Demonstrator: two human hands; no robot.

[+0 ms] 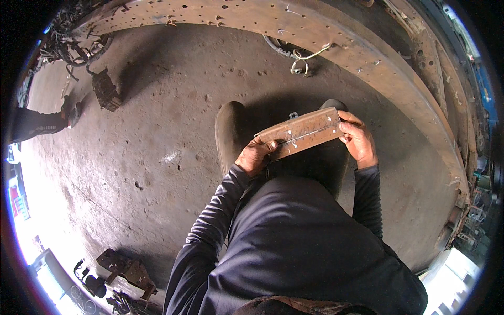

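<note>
— What is the person holding?

— A rusty brown metal plate point(302, 132), long and narrow, slightly curved, with a row of small holes and pale rivet-like dots along a seam down its middle. A small metal tab sticks up from its far edge. It is held level in front of the body, above the knees, over the dirt floor point(157, 131).

— How do the hands sit on it?

— The left hand point(254, 156) clasps the near-left end, its grip closed around the plate with fingers curled over the top edge. The right hand point(358, 139) grips the right end, thumb on top, fingers wrapped behind.

— And around them?

— A long, rusted, perforated beam point(336, 37) arcs across the top and down the right side, with a looped wire point(302, 60) hanging from it. A dark metal part point(106, 90) lies on the floor at upper left, and brown brackets point(126, 269) lie at lower left.
</note>
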